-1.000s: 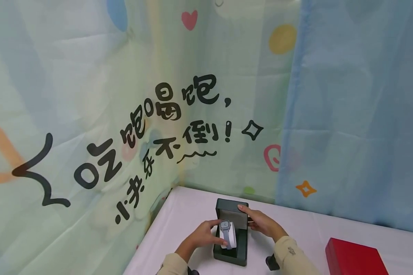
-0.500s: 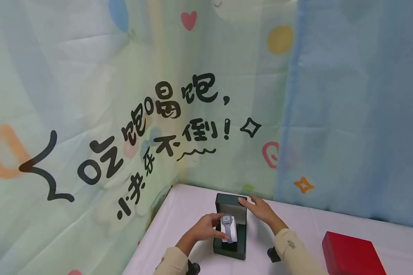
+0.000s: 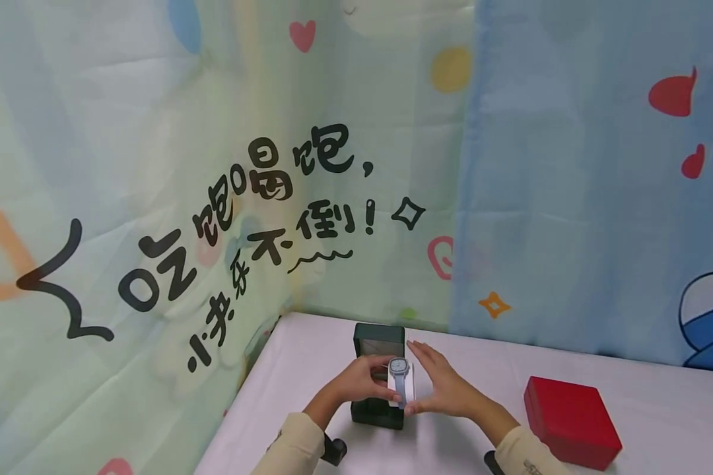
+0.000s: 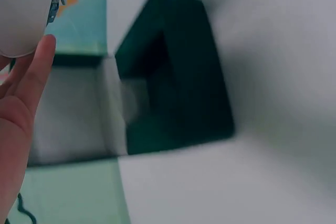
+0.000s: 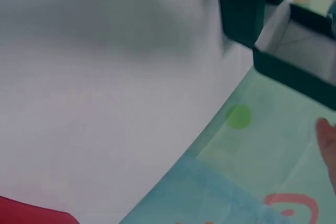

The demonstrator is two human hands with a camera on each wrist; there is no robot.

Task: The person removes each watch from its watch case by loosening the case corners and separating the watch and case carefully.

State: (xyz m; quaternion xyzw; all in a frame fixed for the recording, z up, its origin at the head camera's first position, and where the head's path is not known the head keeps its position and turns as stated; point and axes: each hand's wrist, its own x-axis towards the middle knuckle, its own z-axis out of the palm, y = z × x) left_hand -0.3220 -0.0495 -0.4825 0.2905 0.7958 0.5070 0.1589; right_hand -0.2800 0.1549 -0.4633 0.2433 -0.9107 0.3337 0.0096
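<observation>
A wristwatch (image 3: 399, 381) with a blue-grey band is wrapped round a white holder, whose round end (image 4: 22, 17) shows in the left wrist view. My left hand (image 3: 356, 382) grips it from the left, thumb in front and fingers behind. Just to its right is my right hand (image 3: 448, 388), fingers spread, thumb tip right at the holder's lower edge. Behind and below stands a dark green watch box (image 3: 377, 414), its lid raised, partly covered by my left hand and the watch. The box's hollow base (image 4: 194, 77) holds no watch in the left wrist view.
A red box (image 3: 570, 419) lies on the white-covered table (image 3: 451, 442) to the right. Printed cloth curtains (image 3: 541, 198) rise along the table's left and back edges. Black camera mounts sit at both wrists.
My left hand has lifted the watch and holder out of the green box and moved it forward and right. The right hand has let go of the lid and come down beside the watch.
</observation>
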